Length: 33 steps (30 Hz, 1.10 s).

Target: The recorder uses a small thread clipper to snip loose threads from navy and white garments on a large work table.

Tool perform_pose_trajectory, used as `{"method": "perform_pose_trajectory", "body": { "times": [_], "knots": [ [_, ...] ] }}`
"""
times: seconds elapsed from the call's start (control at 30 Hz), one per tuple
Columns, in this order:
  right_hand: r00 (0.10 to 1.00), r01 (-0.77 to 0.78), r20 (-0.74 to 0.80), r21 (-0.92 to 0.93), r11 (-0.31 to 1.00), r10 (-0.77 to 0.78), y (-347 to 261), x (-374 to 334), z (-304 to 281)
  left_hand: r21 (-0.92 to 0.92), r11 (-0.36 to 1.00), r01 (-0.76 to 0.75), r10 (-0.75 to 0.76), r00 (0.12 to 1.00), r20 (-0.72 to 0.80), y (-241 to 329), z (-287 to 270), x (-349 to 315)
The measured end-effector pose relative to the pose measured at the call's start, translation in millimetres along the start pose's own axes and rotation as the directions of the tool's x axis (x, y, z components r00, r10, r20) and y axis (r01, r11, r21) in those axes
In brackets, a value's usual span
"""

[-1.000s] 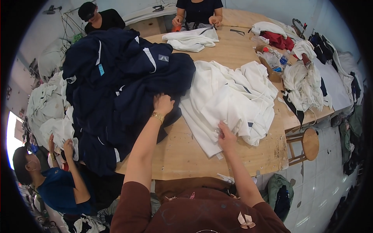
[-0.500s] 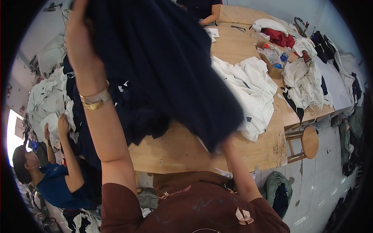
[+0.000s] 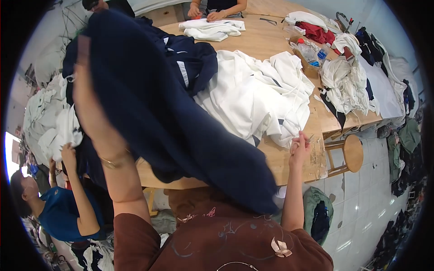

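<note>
A large navy garment (image 3: pixel 167 113) stretches blurred from the upper left down to my lap. My left hand (image 3: pixel 88 101) is raised at its upper left edge and grips the cloth; motion smears the fingers, and the garment partly covers them. To the right, my right hand (image 3: pixel 299 147) is closed, away from the navy cloth. A small, thin metal tool (image 3: pixel 310 138) pokes out of its fingers, too small to name surely. That hand is by the near right corner of a spread white garment (image 3: pixel 257 95). More navy garments (image 3: pixel 192 61) lie behind the raised cloth.
Across the wooden table (image 3: pixel 266 38), a person's hands (image 3: pixel 214 16) work at a white garment (image 3: pixel 212 29). At left another person (image 3: pixel 68 207) handles white cloth. A box of bottles (image 3: pixel 312 56) and piled white garments (image 3: pixel 346 86) stand right, near a stool (image 3: pixel 352 152).
The navy garment has swung left and its lower end has dropped toward me. My right hand has come out from behind it, moving right and up. The white garment is more exposed.
</note>
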State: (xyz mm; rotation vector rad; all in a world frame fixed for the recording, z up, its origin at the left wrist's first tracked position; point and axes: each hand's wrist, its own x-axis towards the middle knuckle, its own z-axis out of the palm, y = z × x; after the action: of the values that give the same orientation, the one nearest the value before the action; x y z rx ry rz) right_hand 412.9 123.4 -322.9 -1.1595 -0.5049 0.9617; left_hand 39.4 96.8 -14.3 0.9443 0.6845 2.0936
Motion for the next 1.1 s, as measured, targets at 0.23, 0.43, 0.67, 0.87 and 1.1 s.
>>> {"method": "perform_pose_trajectory", "body": {
  "times": [0.23,0.43,0.67,0.87,1.1],
  "knots": [
    [0.959,-0.092,0.273,0.055,0.994,0.074,-33,-50,78,-0.265,0.188,0.946,-0.960,0.234,0.152,-145,-88,-149],
    [0.820,-0.087,0.528,-0.268,0.960,0.222,-27,-101,103,-0.269,0.405,0.874,-0.882,0.451,0.136,-156,-92,-181],
    [0.748,0.167,0.654,-0.347,0.923,0.111,-23,-130,125,-0.170,0.556,0.814,-0.806,0.577,0.128,-150,-98,-170],
    [0.754,0.150,0.638,-0.400,0.904,0.157,-22,-132,131,-0.036,0.663,0.748,-0.737,0.660,0.148,-160,-104,-183],
    [0.674,-0.016,0.663,-0.428,0.903,0.326,-31,-132,135,-0.029,0.601,0.799,-0.794,0.600,0.095,-149,-100,-162]
  ]
}}
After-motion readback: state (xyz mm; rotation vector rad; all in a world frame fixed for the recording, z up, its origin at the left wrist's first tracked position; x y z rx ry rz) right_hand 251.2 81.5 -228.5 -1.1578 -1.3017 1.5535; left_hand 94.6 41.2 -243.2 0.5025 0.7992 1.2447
